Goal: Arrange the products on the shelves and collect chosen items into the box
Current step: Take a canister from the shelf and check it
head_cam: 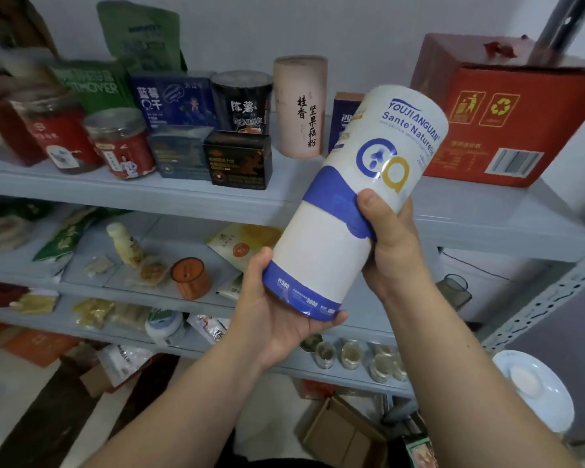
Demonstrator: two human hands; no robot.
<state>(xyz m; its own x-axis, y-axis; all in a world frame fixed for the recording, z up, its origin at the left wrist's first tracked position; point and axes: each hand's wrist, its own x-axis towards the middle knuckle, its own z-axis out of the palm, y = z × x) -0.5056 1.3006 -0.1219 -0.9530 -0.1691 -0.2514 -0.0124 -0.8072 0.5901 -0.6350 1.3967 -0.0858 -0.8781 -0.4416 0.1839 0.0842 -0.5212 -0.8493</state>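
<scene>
I hold a tall white and blue canister [345, 214] tilted, its top leaning up and right, in front of the top shelf [183, 197]. My left hand [277, 312] cups its blue bottom rim from below. My right hand [390, 241] grips its right side at mid height, thumb on the label. Below, on the floor, an open cardboard box [345, 434] shows between my forearms.
The top shelf carries red jars [120, 143], dark boxes [238, 158], a pink tube [299, 106] and a big red carton [507, 119]. Lower shelves [169, 292] hold packets, a bottle, an orange cup and small tins [352, 356]. A white plate [534, 386] sits at the right.
</scene>
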